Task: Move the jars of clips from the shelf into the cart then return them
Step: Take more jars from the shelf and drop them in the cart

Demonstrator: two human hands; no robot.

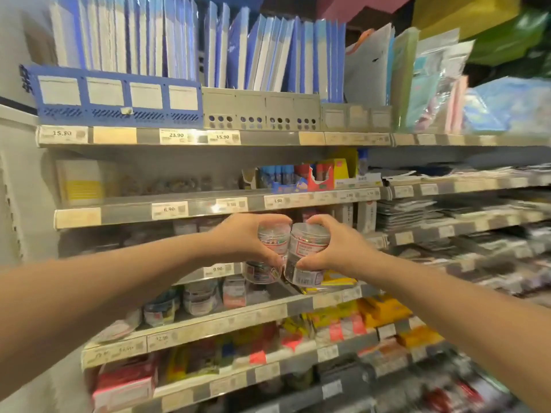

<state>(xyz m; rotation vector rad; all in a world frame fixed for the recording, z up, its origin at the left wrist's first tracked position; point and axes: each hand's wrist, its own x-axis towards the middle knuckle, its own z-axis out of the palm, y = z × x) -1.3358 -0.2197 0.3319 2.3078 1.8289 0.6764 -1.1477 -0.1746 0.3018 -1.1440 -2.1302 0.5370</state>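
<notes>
- Stationery shelves point(125, 213) fill the view, with price strips along every edge; no cart is in sight.
- The left hand point(238, 236) grips the left jar point(273, 239) and the right hand point(343, 248) grips the right jar point(308, 244). The jars touch, in the air in front of the shelves (a second jar seems to sit under each).
- Best to clamp with thumbs low, press the two sides together and travel level, so that nothing slips.

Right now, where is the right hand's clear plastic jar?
In the head view's centre, the clear plastic jar is right beside the left hand's matching jar, before the shelves.
</notes>
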